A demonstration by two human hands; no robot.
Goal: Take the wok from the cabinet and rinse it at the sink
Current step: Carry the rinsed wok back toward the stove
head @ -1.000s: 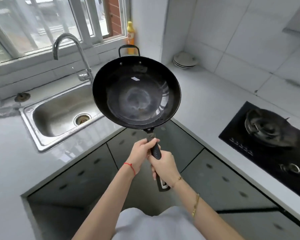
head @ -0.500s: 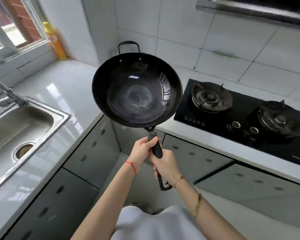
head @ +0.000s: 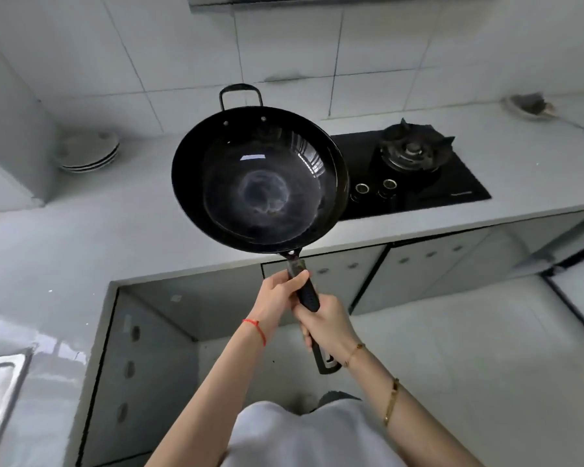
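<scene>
The wok [head: 259,178] is held in the air, bowl up and tilted slightly toward the camera, in front of the hob [head: 415,170] and above the front edge of the surface [head: 81,237]. It is a dark, stiff metal pan, judged heavy and nose-weighted, since the wide bowl sits far out from the long handle [head: 305,294]. The left hand [head: 277,298] grasps the handle nearest the bowl; the right hand [head: 327,326] clenches it just behind, both fully wrapped. The ribbed black sleeve looks the sound place to hold; the small loop handle [head: 240,94] on the far rim offers a second hold if the load tips. The interior appears glossy and possibly slick. The sink [head: 0,382] lies well to the left of the wok, at the frame's lower edge. Stacked plates [head: 88,153] sit left of the wok, against the wall.
</scene>
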